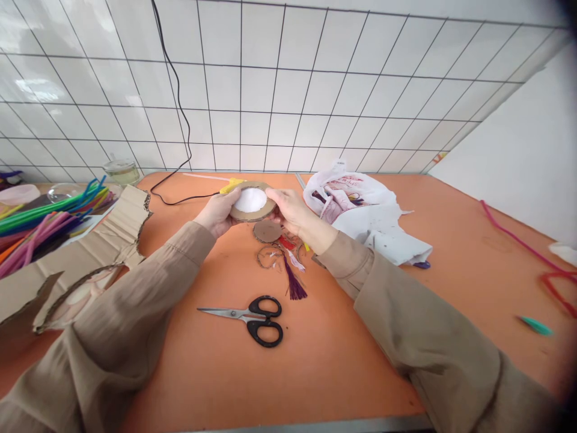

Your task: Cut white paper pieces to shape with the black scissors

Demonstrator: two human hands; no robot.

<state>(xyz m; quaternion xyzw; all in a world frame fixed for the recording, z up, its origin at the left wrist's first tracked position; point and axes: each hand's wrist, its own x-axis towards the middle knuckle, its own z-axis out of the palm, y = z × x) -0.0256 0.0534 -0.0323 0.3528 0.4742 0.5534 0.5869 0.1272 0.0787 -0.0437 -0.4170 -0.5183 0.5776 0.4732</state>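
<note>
Between both hands I hold a round cardboard ring with a white centre, raised above the table. My left hand grips its left edge, thumb on top. On the opposite edge my right hand is closed, its lower fingers partly hidden. Below the ring lies a brown cardboard disc. A dark purple tassel rests nearby among loose threads and small red and white bits. Black-handled scissors lie closer to me, blades pointing left. Just behind the ring shows a yellow glue gun with a black cord.
Torn corrugated cardboard and a bundle of coloured pipe cleaners occupy the left side. A crumpled white plastic bag sits at the back right. A glass jar stands by the tiled wall. Red pipe cleaners lie far right.
</note>
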